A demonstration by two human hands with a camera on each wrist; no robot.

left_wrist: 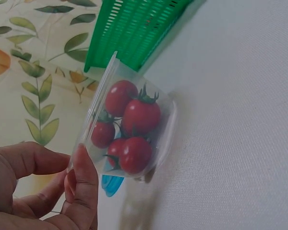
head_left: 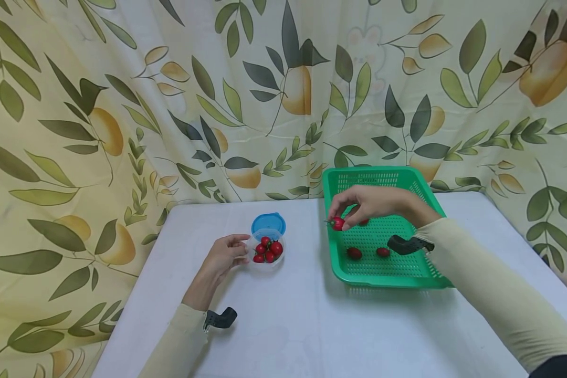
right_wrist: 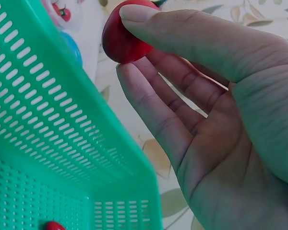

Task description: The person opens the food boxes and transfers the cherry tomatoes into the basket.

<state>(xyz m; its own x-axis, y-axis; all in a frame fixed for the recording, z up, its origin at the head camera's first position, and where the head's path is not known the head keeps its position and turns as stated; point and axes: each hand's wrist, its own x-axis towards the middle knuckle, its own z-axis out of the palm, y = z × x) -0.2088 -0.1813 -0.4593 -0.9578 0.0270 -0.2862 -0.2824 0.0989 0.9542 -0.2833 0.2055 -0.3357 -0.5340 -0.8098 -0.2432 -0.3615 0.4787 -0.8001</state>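
Observation:
A clear plastic container [head_left: 266,264] with several red cherry tomatoes [head_left: 270,256] inside stands on the table. My left hand [head_left: 223,259] pinches its rim from the left side, thumb and fingers at the edge in the left wrist view. Between the thumb and fingertips of my right hand [head_left: 375,203] is one cherry tomato [right_wrist: 127,40], its green stem pointing left in the head view. That hand is over the left part of a green plastic basket [head_left: 340,273]. On the basket floor lie a few more tomatoes [head_left: 354,253], one partly hidden by the hand.
The container's blue lid [head_left: 268,224] lies just behind it. A white cloth [head_left: 283,336] covers the table, and a leaf-and-fruit patterned curtain [head_left: 170,131] hangs along the back and left side. White table surface separates the container from the basket.

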